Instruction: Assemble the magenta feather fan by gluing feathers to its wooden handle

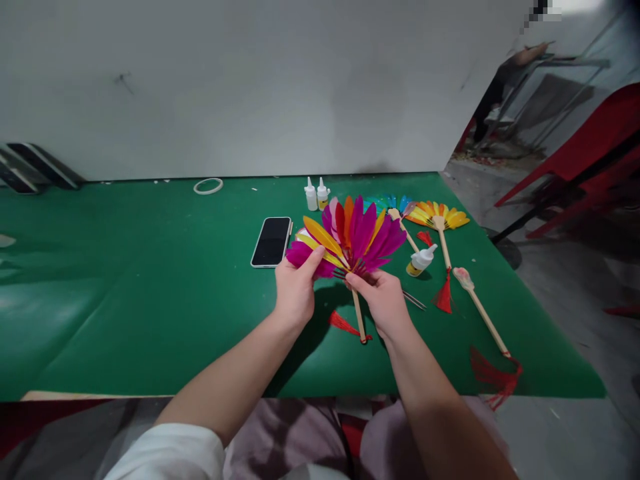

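Note:
Above the green table, both hands hold a feather fan (361,230) with magenta, yellow, orange, red and pink feathers. My left hand (296,283) is closed on the feathers at the fan's left side, its thumb lying on a yellow one. My right hand (383,297) pinches the fan near the feather bases, where they meet the wooden handle. That handle slants down toward me, with a red tassel (343,323) at its lower end. The fingers behind the fan are mostly hidden. Just right of my right hand, thin metal tweezers (414,301) lie partly covered.
A phone (272,242) lies left of the fan. Two small glue bottles (317,195) stand behind it; another bottle (421,260) leans at right. A yellow-orange fan (440,217), a blue fan (393,204) and a bare handle (483,310) rest on the green table (150,287). A white ring (208,186) lies near the wall.

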A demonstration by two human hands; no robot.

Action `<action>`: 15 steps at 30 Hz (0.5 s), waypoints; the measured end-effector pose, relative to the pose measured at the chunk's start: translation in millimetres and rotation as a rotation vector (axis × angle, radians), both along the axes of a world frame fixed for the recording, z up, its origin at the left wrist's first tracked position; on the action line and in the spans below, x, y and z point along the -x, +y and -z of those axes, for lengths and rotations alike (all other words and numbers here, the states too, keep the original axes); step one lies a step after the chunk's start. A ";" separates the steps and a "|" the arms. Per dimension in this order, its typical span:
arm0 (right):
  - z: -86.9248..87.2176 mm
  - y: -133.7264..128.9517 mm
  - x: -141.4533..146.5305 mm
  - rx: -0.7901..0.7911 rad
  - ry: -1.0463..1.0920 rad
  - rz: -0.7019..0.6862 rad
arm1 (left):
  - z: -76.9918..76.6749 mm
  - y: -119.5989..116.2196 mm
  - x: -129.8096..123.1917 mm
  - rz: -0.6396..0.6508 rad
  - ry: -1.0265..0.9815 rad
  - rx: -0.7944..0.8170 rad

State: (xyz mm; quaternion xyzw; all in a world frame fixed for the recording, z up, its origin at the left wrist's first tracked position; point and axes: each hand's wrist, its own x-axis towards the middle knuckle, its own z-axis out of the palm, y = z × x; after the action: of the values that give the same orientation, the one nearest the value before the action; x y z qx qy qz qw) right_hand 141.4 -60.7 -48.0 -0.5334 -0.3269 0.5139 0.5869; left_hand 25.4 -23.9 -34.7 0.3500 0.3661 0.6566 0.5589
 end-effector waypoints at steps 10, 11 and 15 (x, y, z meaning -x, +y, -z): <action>1.6 -0.6 -1.6 -0.017 -0.010 -0.037 | -10.5 2.6 3.5 0.069 0.038 -0.017; 1.0 -0.7 -1.5 -0.017 -0.005 -0.043 | -11.7 3.4 4.0 0.073 0.042 -0.027; -1.1 -1.1 0.1 -0.008 0.003 -0.016 | -11.9 4.4 4.8 0.052 0.040 -0.005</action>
State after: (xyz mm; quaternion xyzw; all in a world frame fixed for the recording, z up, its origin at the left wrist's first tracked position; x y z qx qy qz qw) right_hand 141.3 -61.8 -47.0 -0.5275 -0.3324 0.5180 0.5856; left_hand 20.5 -19.5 -22.8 0.3739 0.3664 0.6356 0.5674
